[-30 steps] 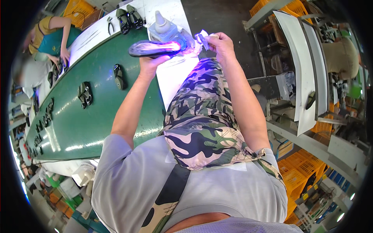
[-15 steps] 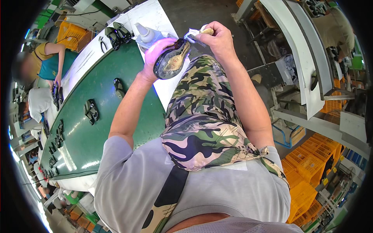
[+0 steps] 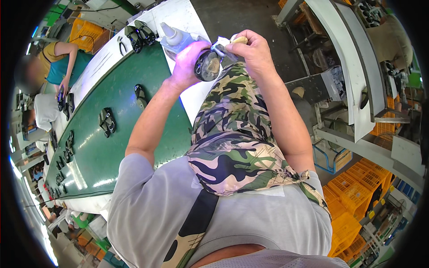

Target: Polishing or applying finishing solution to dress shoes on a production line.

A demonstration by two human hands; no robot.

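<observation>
Holding a dark, oval shoe sole (image 3: 208, 66) up in front of the chest, the left hand (image 3: 187, 62) is clamped around its far side, fingers wrapped behind it. The right hand (image 3: 253, 49) sits just beside it, closed on a small pale brush or stick (image 3: 236, 41) whose tip meets the sole's upper edge. The sole looks light and rubbery, likely to flex, so gripping it by the rim, as the left hand does, seems soundest. Just beyond the left hand a grey squeeze bottle with a pointed nozzle (image 3: 173, 39) stands on the white worktop (image 3: 190, 20). Left of the forearm runs a long green conveyor belt (image 3: 111, 147) carrying pairs of dark soles (image 3: 107, 120).
</observation>
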